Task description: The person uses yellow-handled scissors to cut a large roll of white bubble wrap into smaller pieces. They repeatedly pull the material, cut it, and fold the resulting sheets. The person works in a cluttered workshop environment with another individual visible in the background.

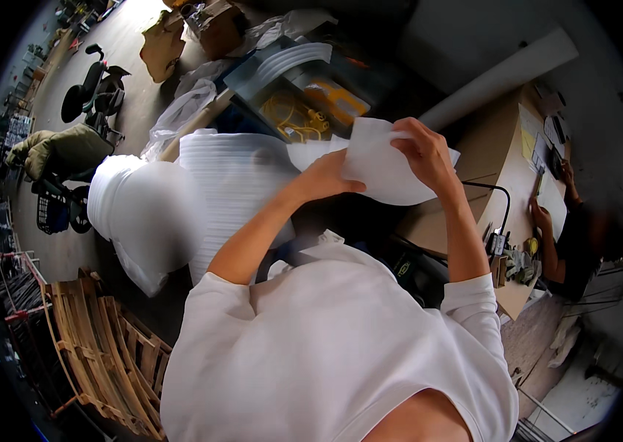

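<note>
Between my hands is a thin white foam sheet (pixel 385 166), held up over the front of the work area. My left hand (pixel 328 178) grips its left side, the thumb in front and the fingers hidden behind it. At its upper right edge, my right hand (pixel 427 152) has curled fingers touching the sheet. More white foam (pixel 310 152) shows just behind my left hand. Left of that lies a large ribbed spread of white foam (pixel 230 177), beside a thick white foam roll (pixel 142 210).
Behind my hands stands a bin (pixel 293 81) with yellow cords and packs. A wooden desk (pixel 484 184) is on the right, where another person (pixel 595 239) works with papers. Wooden pallets (pixel 105 353) lean at lower left; scooters (pixel 94 96) and cardboard boxes (pixel 215 29) stand farther off.
</note>
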{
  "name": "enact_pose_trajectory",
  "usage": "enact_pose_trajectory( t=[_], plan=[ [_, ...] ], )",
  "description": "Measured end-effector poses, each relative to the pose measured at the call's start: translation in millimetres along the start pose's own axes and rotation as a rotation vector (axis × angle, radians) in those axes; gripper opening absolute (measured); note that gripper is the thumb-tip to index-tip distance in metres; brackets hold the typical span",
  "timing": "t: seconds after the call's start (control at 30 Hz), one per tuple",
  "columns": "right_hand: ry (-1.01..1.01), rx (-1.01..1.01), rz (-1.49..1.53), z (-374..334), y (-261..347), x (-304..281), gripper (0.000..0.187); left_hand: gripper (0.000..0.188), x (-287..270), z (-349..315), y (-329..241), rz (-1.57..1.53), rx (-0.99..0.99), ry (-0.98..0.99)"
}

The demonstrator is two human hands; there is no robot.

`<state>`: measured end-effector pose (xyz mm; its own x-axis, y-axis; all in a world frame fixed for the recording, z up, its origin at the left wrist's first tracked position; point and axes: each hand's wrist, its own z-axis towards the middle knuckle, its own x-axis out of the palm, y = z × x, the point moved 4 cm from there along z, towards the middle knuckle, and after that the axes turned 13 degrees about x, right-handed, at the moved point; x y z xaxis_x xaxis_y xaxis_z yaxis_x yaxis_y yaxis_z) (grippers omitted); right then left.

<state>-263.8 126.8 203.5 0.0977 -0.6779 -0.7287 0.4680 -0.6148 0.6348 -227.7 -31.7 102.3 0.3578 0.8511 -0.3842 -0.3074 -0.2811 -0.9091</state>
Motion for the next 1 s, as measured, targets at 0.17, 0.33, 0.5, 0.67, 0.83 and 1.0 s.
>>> enact_pose_trajectory(
  t=[0.17,0.33,0.5,0.67,0.83,1.0],
  plan=[
    [-0.244,-0.024,0.011,40.1,19.2,32.9,0.036,0.034,-45.4,-55.1,34.4,-0.436,-0.196,-0.424],
    [0.496,0.71,1.175,29.6,-53.3,114.2,0.065,0.032,-89.0,-90.6,71.8,-0.946,-0.211,-0.816],
    [0.664,0.793,0.866,30.1,-38.7,162.4,0.063,0.048,-99.7,-115.1,97.1,-0.838,-0.367,-1.135],
    [0.636,0.656,0.885,64.3,-18.0,195.0,0.061,0.071,-96.3,-130.1,90.8,-1.04,-0.335,-1.175],
    [0.856,0.601,0.912,75.8,8.1,246.4,0.053,0.053,-89.3,-182.2,113.1,-0.931,-0.415,-1.266],
    [1.122,0.4,0.678,92.0,33.0,304.3,0.05,0.043,-140.2,-246.9,107.2,-0.832,-0.295,-1.609]
  ],
)
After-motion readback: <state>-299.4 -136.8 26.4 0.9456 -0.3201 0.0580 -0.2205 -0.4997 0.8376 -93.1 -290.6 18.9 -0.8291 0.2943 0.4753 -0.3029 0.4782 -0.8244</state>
